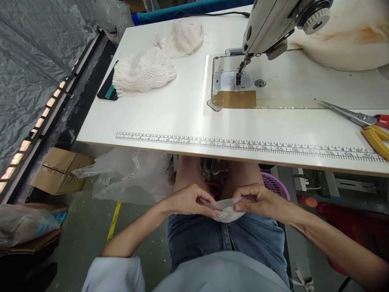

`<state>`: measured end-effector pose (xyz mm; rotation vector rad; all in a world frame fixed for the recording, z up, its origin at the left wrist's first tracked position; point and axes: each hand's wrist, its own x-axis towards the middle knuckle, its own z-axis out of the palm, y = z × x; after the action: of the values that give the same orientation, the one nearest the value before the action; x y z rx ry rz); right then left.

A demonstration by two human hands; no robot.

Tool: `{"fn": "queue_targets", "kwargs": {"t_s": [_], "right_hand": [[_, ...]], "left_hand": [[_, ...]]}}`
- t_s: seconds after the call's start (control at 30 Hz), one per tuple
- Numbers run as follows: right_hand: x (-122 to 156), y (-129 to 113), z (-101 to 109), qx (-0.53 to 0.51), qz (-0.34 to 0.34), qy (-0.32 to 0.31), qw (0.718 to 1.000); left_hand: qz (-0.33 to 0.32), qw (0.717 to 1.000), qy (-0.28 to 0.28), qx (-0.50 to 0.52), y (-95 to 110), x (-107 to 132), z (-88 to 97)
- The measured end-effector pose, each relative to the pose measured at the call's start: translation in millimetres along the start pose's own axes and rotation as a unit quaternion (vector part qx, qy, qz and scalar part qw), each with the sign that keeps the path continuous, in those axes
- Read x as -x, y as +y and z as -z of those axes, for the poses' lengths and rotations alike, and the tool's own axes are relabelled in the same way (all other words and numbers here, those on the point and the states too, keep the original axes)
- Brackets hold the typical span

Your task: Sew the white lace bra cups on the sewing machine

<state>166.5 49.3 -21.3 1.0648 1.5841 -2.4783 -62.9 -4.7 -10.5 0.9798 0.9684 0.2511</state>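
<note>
1. Pinching a small white lace piece [226, 213] low in the centre of the frame, the left hand [190, 200] and the right hand [258, 199] each close fingertips on one end of it.
2. It seems to lie over the lap, below the table [170, 117] edge.
3. Stacked lace [142, 73] sits upper left; a sewing machine [273, 24] stands upper right.

Lace stack [142, 75] left of sewing machine [273, 24]
</note>
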Motion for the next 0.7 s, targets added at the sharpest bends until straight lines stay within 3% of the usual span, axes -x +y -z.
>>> {"fn": "queue_targets", "kwargs": {"t_s": [0.4,0.7], "right_hand": [[7.4,3.5,8.0,0.037,-0.016,0.035,0.999],[5.0,-1.1,6.3,0.043,-0.012,0.023,0.999]], "left_hand": [[-0.015,0.999,0.025,-0.019,-0.5,7.4,4.7],[-0.013,0.999,0.036,-0.011,-1.7,7.9,5.8]]}}
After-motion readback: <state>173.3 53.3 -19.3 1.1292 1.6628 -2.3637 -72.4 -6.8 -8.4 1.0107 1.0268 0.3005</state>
